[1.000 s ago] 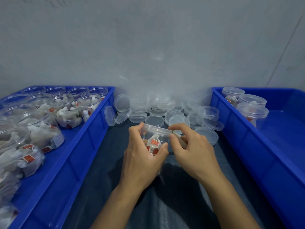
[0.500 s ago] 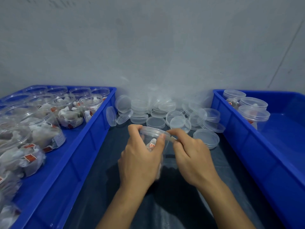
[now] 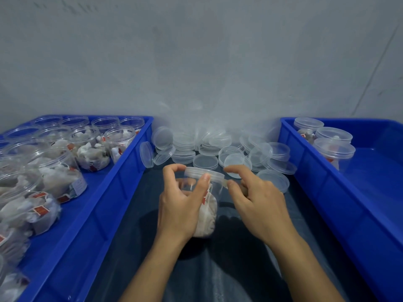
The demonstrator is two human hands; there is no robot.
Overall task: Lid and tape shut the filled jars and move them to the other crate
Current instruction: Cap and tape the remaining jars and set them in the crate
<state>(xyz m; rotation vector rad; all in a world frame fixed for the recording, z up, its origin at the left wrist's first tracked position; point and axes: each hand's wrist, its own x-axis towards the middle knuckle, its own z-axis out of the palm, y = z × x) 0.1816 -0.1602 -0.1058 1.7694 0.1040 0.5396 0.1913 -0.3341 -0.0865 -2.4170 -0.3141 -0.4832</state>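
Head view, left hand (image 3: 178, 205) gripping clear round lidded jar (image 3: 206, 192)

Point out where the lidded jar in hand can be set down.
Free: right crate floor, in front of its three lidded jars; dark mat between the crates, under the forearms. Crowded: left crate, full of open jars; the loose lids at the wall. Left hand grips the jar; right hand pinches tape at its lid.

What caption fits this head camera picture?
Left hand grips a lidded jar while right hand pinches tape at its rim.
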